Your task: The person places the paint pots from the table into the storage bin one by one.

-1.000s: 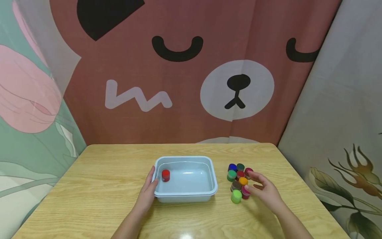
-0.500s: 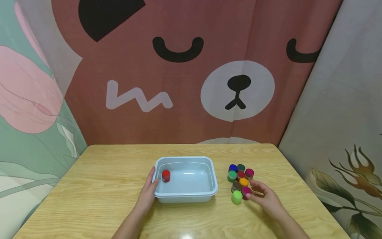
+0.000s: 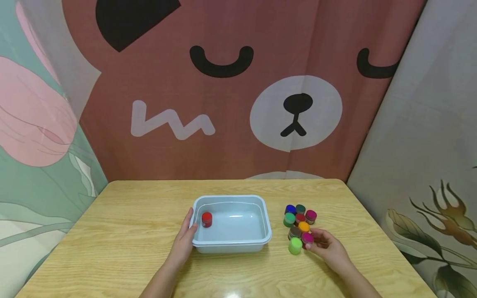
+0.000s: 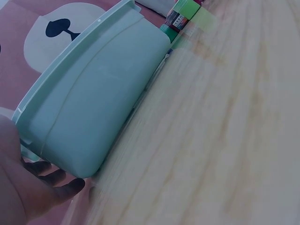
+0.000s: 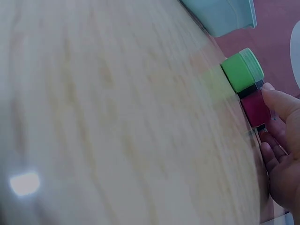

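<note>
A pale blue plastic basin (image 3: 232, 243) stands on the table with one small red-lidded paint jar (image 3: 206, 219) inside at its left. My left hand (image 3: 182, 238) grips the basin's left wall, thumb over the rim; in the left wrist view its fingers (image 4: 70, 188) lie against the outside of the wall. To the right, my right hand (image 3: 331, 251) pinches a magenta paint jar (image 3: 307, 238) between thumb and fingers. That jar (image 5: 256, 108) stands at table level beside a lime green jar (image 5: 243, 71) in the right wrist view. Its far side is hidden by the fingers.
Several more paint jars crowd close together around the magenta one: orange (image 3: 304, 227), brown (image 3: 294, 233), green (image 3: 289, 219), blue (image 3: 290, 210) and another magenta jar (image 3: 311, 216). The wooden table (image 3: 123, 236) ends at a bear-patterned curtain (image 3: 231, 157).
My right hand has come down and closed its thumb and fingers around the near magenta jar. The left hand and the basin have stayed put.
</note>
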The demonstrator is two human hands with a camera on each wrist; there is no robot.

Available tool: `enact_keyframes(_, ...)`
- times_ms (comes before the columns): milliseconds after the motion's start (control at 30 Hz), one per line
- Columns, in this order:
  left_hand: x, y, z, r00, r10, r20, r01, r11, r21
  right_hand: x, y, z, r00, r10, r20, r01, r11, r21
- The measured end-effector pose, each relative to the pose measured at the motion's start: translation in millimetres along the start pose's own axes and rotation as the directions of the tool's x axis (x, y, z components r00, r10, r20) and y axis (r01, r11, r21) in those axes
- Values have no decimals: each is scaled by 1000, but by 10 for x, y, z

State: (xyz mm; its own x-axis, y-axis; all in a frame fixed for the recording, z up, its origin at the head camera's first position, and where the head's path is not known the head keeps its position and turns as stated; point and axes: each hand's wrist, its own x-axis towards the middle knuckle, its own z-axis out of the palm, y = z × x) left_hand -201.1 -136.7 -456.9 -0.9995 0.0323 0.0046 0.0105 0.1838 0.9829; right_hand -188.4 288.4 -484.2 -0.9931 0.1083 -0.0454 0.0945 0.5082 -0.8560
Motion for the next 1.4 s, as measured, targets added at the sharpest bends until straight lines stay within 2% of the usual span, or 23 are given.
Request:
enact_keyframes(400,-9,1,14,1000,-23,-3,23,1000,11,-14,-10,47,1000,13,-28,-14,999,-35)
enact_keyframes(633,-2,-9,10,1000,-11,-4,11,1000,17,-30,-43,59,999,28,-42,-30,998,-59)
enact_keyframes(1067,9,-21,6,1000,-3,0,3,1000,17,-77,-54,10,998,36,-48,-38,998,-42)
enact_keyframes(1400,13,-19,4,1000,-15,-10,15,1000,13,-66,-212,-107,999,23,-48,-23,1000,-1)
